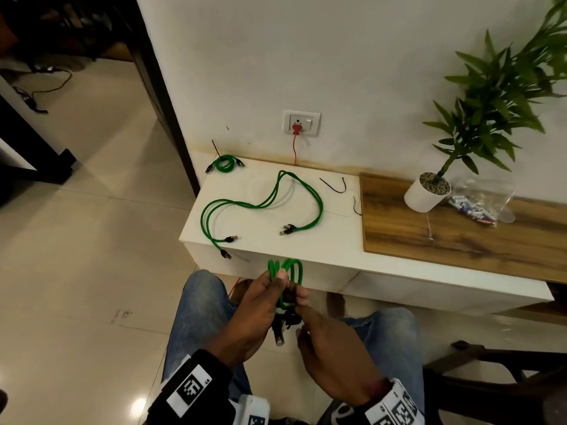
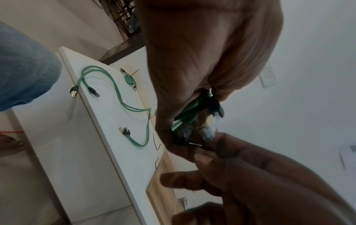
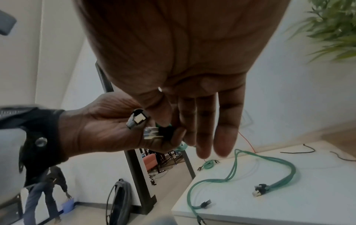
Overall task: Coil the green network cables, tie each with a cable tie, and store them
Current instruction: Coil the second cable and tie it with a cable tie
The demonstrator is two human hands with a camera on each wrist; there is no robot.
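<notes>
My left hand [image 1: 260, 302] grips a coiled green network cable [image 1: 294, 268] in front of my knees, below the white table's edge [image 1: 306, 250]. Its two plugs [image 1: 279, 335] hang under the coil and show against my left palm [image 3: 100, 126] in the right wrist view. My right hand [image 1: 322, 338] pinches a thin black cable tie [image 2: 194, 143] at the coil's lower part, its other fingers [image 3: 225, 121] straight. Two loose green cables [image 1: 260, 205] sprawl across the table. A small tied coil [image 1: 225, 163] lies at the far left corner.
Two spare black ties [image 1: 336, 187] lie near the wooden top [image 1: 460, 237], which carries a potted plant [image 1: 425, 194] and a plastic bag [image 1: 478, 200]. A red plug sits in the wall socket [image 1: 301, 122]. A person [image 3: 44, 190] bends over behind, by a backpack [image 3: 119, 197].
</notes>
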